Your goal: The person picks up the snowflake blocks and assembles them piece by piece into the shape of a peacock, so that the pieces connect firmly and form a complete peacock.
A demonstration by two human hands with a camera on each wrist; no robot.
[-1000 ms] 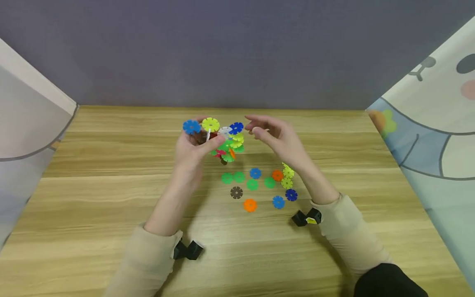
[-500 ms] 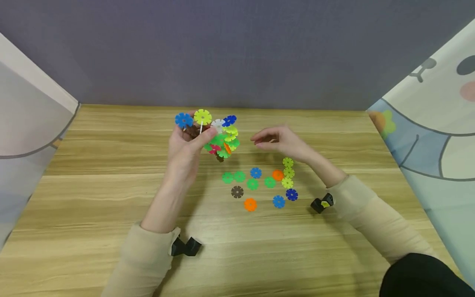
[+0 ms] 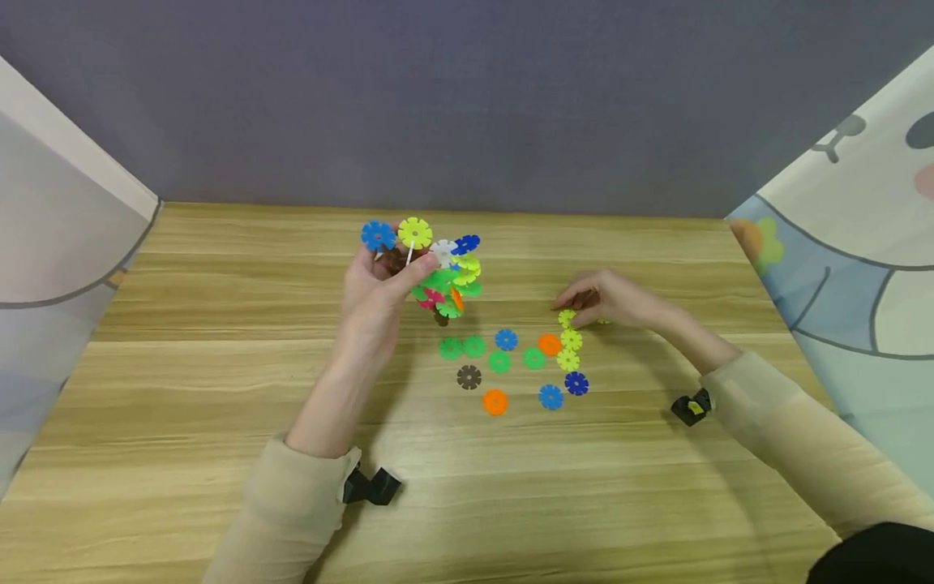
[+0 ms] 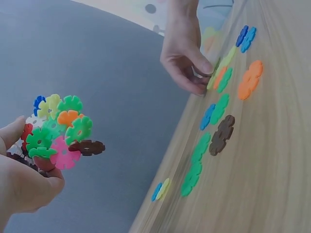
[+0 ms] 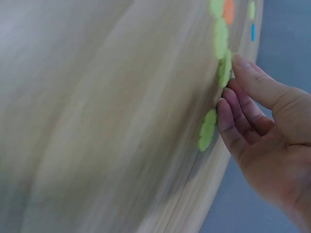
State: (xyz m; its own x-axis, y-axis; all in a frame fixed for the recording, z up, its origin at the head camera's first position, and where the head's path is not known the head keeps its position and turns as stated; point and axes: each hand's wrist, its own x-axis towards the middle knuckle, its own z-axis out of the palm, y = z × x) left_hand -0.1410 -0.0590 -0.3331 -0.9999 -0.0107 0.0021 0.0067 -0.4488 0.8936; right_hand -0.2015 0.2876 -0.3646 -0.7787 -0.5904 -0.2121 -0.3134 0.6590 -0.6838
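My left hand [image 3: 372, 312] holds a cluster of interlocking snowflake discs [image 3: 441, 280] above the table. Green, pink, orange, white, brown, blue and yellow discs show in it, and the fingers behind are partly hidden. The left wrist view shows the cluster [image 4: 58, 128] standing out past the thumb. Over on the right, my right hand [image 3: 616, 300] is down at the table, with thumb and fingertips at the edges of a yellow-green snowflake disc [image 5: 225, 69], pinching it. Another yellow-green disc [image 5: 208, 130] lies under the fingers of that hand.
Several loose discs lie on the wooden table [image 3: 219, 365]: green [image 3: 499, 362], brown [image 3: 469, 377], orange [image 3: 494, 402], blue [image 3: 550, 397] and dark blue [image 3: 576, 384]. A grey panel [image 3: 452, 105] rises behind the table. Printed panels [image 3: 824, 268] flank the sides.
My right hand has moved away from the cluster, rightward and down to the yellow-green discs on the table. My left hand keeps holding the cluster and has shifted only slightly.
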